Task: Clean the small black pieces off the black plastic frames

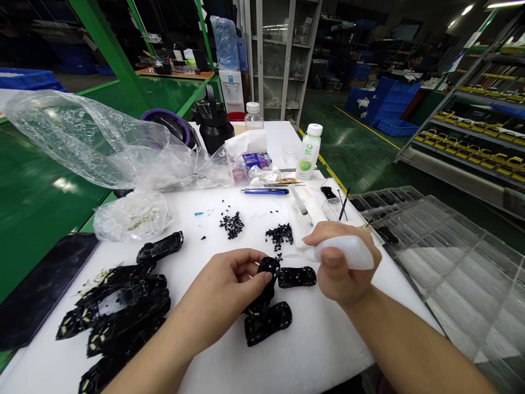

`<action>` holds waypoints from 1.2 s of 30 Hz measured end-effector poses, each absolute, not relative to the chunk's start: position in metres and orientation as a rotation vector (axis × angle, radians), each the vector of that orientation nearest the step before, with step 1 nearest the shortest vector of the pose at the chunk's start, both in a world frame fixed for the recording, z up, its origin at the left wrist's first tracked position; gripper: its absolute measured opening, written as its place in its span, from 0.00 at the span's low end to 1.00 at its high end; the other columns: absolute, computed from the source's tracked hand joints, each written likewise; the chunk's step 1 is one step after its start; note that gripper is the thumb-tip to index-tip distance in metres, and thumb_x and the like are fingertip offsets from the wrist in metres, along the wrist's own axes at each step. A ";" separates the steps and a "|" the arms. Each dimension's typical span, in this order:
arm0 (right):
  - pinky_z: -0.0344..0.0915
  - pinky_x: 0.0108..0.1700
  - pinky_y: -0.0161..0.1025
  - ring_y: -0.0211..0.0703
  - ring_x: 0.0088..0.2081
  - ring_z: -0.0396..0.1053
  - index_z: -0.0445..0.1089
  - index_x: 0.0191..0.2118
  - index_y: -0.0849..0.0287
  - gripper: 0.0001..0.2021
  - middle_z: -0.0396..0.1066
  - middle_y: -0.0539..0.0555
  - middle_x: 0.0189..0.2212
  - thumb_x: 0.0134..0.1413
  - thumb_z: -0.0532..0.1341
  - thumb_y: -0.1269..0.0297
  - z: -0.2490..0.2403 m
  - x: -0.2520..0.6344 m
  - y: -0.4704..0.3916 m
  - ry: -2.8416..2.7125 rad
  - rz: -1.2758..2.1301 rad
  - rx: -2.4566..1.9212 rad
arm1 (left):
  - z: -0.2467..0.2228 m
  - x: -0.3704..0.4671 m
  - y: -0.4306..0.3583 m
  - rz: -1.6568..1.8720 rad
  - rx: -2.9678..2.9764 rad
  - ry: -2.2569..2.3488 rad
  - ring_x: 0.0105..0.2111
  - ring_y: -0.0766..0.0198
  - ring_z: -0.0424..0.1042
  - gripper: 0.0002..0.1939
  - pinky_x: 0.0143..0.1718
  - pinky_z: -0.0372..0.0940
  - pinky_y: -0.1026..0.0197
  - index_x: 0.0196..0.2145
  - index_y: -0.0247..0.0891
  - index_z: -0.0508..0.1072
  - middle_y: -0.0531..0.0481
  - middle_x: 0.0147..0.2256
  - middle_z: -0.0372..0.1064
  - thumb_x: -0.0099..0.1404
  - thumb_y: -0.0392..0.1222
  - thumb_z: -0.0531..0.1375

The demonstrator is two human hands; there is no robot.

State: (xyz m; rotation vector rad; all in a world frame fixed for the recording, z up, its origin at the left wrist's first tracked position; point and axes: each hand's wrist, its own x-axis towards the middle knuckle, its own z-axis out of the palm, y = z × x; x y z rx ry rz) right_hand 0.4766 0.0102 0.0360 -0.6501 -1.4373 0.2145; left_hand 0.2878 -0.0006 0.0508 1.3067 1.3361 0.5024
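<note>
Between the thumb and fingers of my left hand (232,293) is a black toy car chassis (268,268), tilted up off the white table. My right hand (346,268) is wrapped round a white squeeze bottle (348,251), whose thin clear nozzle points left toward that chassis. Whether the tip touches it I cannot tell. Just right of the held part lies another chassis (297,277), and one more chassis (268,324) lies below it. Beyond my hands are two heaps of tiny black parts, a right heap (280,234) and a left heap (232,225).
Stacked black chassis (118,306) lie at the left, near a plastic bag (133,216). Toward the back are a blue utility knife (266,191), a syringe (301,203), a drink bottle (309,152) and a tissue pack (250,161). Clear compartment trays (463,262) stand at the right.
</note>
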 end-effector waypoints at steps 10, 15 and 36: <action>0.72 0.37 0.40 0.45 0.38 0.75 0.75 0.47 0.55 0.15 0.77 0.55 0.39 0.55 0.67 0.58 0.042 0.482 0.029 -0.978 1.300 -0.670 | 0.047 0.288 0.000 0.488 1.355 1.302 0.23 0.68 0.59 0.12 0.24 0.53 0.65 0.36 0.38 0.73 0.57 0.24 0.62 0.58 0.47 0.61; 0.69 0.49 0.44 0.44 0.40 0.74 0.74 0.49 0.51 0.20 0.76 0.52 0.44 0.49 0.71 0.59 0.040 0.469 0.026 -1.179 1.388 -0.799 | 0.049 0.286 -0.008 0.502 1.503 1.212 0.24 0.68 0.59 0.08 0.26 0.54 0.65 0.33 0.39 0.71 0.57 0.24 0.64 0.59 0.45 0.60; 0.66 0.53 0.53 0.49 0.48 0.69 0.68 0.51 0.63 0.14 0.69 0.58 0.47 0.62 0.62 0.63 0.031 0.391 0.114 -2.002 0.521 -1.553 | 0.055 0.280 -0.015 0.808 1.489 1.127 0.26 0.65 0.66 0.06 0.27 0.58 0.64 0.30 0.39 0.70 0.53 0.27 0.68 0.59 0.44 0.58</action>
